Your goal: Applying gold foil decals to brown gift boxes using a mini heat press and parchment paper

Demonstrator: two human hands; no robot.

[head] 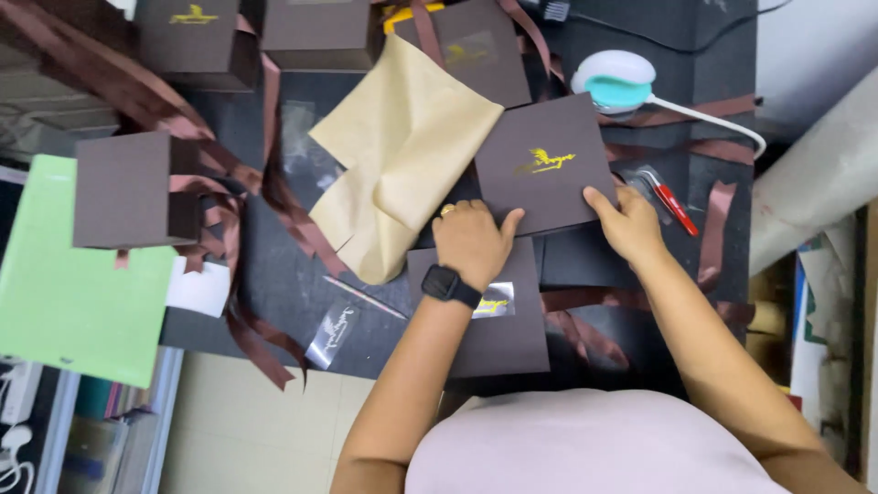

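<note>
Hands, left hand (pixel 472 240) and right hand (pixel 629 222), press flat, ungrasping, on a closed brown box lid (pixel 545 163), contents hidden.

Green sheet (pixel 69 274), tan paper (pixel 402 151), brown ribbons (pixel 274 197), red-handled cutter (pixel 675 206), white-teal lamp (pixel 615 80).

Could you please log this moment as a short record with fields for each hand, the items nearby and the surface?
Left hand: left hand rests, fingers curled, at the lower left edge of the brown card with the gold emblem.
Right hand: right hand presses the card's lower right corner.
Wrist: black watch.
Nearby: tan paper sheet, brown ribbons, brown boxes, red-handled tool, white and teal device.
Surface: dark table.
</note>
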